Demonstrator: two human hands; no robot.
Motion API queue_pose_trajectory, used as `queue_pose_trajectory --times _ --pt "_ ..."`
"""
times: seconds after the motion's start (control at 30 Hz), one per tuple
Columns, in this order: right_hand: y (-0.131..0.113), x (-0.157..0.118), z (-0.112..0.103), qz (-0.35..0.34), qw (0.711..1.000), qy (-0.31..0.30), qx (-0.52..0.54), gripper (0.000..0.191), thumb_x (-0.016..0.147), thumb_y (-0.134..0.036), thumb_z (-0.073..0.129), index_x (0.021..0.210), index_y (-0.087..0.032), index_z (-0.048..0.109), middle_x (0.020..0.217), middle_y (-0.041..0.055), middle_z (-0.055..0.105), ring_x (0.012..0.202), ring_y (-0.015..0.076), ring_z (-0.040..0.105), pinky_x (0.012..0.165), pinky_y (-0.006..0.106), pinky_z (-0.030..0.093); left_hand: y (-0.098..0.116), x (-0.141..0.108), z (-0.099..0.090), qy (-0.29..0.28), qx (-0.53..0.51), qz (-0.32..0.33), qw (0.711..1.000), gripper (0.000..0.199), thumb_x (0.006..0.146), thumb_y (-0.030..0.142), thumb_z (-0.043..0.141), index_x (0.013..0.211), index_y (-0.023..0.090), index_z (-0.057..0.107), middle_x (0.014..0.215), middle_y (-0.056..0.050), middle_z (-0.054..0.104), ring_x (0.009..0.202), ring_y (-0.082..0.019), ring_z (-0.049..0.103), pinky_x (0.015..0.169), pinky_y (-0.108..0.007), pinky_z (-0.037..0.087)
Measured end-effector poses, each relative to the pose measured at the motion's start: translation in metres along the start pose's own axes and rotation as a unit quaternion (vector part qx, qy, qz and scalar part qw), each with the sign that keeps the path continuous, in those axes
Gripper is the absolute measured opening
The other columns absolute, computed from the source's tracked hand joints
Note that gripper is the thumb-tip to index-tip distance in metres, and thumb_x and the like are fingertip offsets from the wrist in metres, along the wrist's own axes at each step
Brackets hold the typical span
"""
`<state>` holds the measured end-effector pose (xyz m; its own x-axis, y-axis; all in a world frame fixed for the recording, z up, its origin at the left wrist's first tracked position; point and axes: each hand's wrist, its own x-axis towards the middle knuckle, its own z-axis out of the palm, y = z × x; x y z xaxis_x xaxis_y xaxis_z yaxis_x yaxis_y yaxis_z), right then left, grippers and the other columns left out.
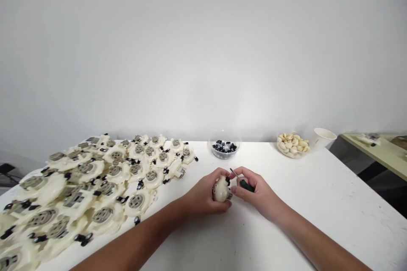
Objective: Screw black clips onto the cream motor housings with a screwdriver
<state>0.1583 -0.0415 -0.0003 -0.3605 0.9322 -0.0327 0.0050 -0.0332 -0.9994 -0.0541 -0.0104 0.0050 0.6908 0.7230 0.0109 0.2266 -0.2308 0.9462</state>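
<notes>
In front of me, at the middle of the white table, my left hand (211, 192) is wrapped round a cream plastic housing (220, 190) with a small black part (227, 180) at its upper right. Close beside it on the right, my right hand (251, 186) grips a screwdriver by its dark green handle (246, 185). The thin metal shaft (233, 172) points up and to the left, past the black part. My right fingertips are near the housing; whether they touch it I cannot tell.
Many similar cream housings (136, 201) with grey motors cover the table's left side. A clear bowl (225, 152) of small black parts stands at the back, with a clear bowl of cream pieces (293, 144) and a white paper cup (323, 137) farther right. A second table (381, 152) lies beyond.
</notes>
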Motion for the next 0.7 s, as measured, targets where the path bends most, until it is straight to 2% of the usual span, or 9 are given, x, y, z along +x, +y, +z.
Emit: queue_pose_trajectory --times 0.3,0.43,0.7 --pt "-0.0002 -0.0010 0.0015 -0.012 0.999 0.020 -0.027 0.028 0.085 -0.043 0.074 0.093 -0.020 0.061 0.063 -0.0072 0.044 0.060 0.0113 0.036 0.057 0.024 0.030 0.0100 -0.0005 0.0032 0.019 0.100 0.005 0.995 0.048 0.072 0.022 0.074 0.116 0.023 0.057 0.090 0.001 0.065 0.071 -0.015 0.052 0.063 -0.024 0.039" --pt "-0.0036 -0.0064 0.0044 -0.022 0.997 0.037 -0.069 0.019 0.089 -0.036 0.071 0.093 -0.021 0.059 0.063 -0.0073 0.044 0.060 0.0116 0.038 0.058 0.025 0.032 0.0090 -0.0003 0.0037 0.015 0.106 0.009 0.994 0.048 0.072 0.023 0.075 0.117 0.023 0.058 0.095 0.000 0.068 0.075 -0.016 0.057 0.065 -0.024 0.041" --pt "-0.0040 -0.0060 0.0018 -0.066 0.984 0.043 -0.159 0.016 0.091 -0.034 0.066 0.101 -0.021 0.067 0.065 -0.0053 0.051 0.061 0.0131 0.046 0.060 0.026 0.037 0.0098 -0.0001 0.0035 0.014 0.091 -0.005 0.996 0.042 0.074 0.027 0.074 0.113 0.022 0.058 0.083 0.003 0.063 0.069 -0.015 0.054 0.061 -0.024 0.039"
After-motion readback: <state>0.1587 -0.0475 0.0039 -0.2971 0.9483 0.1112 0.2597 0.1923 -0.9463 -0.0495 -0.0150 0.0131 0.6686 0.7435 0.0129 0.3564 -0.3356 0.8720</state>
